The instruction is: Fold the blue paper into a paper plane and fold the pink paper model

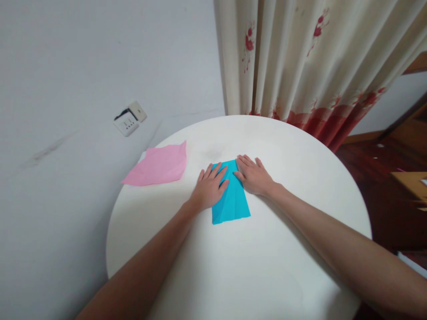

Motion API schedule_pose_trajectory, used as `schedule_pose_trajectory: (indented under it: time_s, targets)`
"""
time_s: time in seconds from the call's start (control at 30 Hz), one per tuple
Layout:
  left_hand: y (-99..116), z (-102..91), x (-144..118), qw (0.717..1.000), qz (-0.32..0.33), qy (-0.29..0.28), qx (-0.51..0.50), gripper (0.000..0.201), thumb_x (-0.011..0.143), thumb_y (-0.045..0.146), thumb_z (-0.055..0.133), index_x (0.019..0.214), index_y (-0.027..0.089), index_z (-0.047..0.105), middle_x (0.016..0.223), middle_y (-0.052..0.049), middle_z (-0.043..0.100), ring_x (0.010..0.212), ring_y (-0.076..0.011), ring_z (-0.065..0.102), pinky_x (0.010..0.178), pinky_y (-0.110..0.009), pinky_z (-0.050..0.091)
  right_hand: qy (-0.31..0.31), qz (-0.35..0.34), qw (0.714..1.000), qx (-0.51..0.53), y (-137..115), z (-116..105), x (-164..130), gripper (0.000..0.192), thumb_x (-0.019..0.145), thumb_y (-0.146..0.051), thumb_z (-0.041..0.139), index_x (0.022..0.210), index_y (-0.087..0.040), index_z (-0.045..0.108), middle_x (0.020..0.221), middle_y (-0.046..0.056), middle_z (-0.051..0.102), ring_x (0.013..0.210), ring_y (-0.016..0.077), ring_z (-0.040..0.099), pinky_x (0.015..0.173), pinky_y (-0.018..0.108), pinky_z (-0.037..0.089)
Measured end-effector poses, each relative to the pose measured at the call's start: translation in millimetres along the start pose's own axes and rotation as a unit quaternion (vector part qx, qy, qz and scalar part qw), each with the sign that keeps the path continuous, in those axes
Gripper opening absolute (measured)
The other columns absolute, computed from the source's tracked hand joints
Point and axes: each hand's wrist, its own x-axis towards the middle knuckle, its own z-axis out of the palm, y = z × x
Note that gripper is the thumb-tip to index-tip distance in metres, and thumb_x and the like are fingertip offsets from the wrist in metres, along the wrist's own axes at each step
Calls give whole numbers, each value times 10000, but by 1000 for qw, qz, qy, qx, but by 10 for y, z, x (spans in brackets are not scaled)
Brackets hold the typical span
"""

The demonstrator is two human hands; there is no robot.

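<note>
A blue sheet of paper (231,203) lies flat on the white round table (247,266), its near end toward me and faint creases running along it. My left hand (211,186) rests palm down over its left side, fingers spread and partly on the paper. At the upper right edge of the sheet is my right hand (254,175), also palm down with fingers stretched out, its thumb on the paper. Part of the blue sheet is hidden under both hands.
A creased pink sheet of paper (160,165) lies at the table's left rim, reaching slightly past the edge. Beyond the table stand a pale wall with a socket (126,123) and a cream curtain (280,58) with red flowers. Dark wooden floor (370,173) shows at right.
</note>
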Motion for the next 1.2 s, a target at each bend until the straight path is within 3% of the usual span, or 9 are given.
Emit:
schedule_pose_trajectory:
  time_s: [0.2, 0.5, 0.63, 0.73, 0.9, 1.2]
  targets:
    - [16, -13, -2, 1000, 7, -10, 5, 559, 1039, 428, 368, 1559, 227, 335, 1637, -53, 266, 1517, -340, 195, 1200, -605, 196, -38, -94, 995, 12, -34, -16, -9, 619, 1048, -480, 231, 1575, -162, 293, 1638, 97, 249, 1528, 273, 171, 1217, 576, 122]
    - [13, -24, -1, 1000, 5, -13, 6, 551, 1042, 444, 351, 1557, 249, 339, 1641, -39, 255, 1520, -334, 188, 1198, -607, 202, -9, 16, 1000, -19, -27, 19, -2, 604, 1048, -478, 240, 1567, -178, 310, 1640, 93, 246, 1526, 291, 178, 1208, 610, 115]
    - [9, -25, -3, 1000, 5, -16, 3, 548, 1040, 445, 349, 1557, 265, 336, 1640, -39, 260, 1520, -330, 191, 1197, -606, 208, 14, 59, 998, -8, -25, 15, 3, 612, 1049, -447, 250, 1554, -107, 312, 1630, 143, 264, 1520, 287, 200, 1208, 595, 143]
    - [15, -28, -2, 1000, 3, -17, 6, 551, 1040, 447, 349, 1560, 263, 331, 1639, -40, 262, 1521, -329, 188, 1199, -605, 202, 24, 42, 999, 17, -31, 3, 9, 619, 1050, -426, 233, 1560, -79, 285, 1627, 150, 271, 1522, 274, 196, 1208, 576, 171]
    - [27, -33, 0, 1000, 4, -17, 12, 560, 1042, 438, 345, 1563, 234, 323, 1640, -48, 263, 1521, -325, 189, 1204, -595, 198, -31, -75, 997, 9, -58, 6, 0, 596, 1048, -427, 238, 1563, -138, 313, 1635, 100, 263, 1527, 253, 182, 1223, 547, 138]
    - [-5, -5, 1, 1000, 8, -5, -11, 540, 1039, 449, 354, 1550, 277, 348, 1635, -45, 278, 1518, -337, 196, 1192, -612, 196, -1, 30, 999, -11, -28, 19, -8, 600, 1041, -442, 277, 1558, -139, 315, 1635, 116, 259, 1522, 290, 194, 1206, 600, 140]
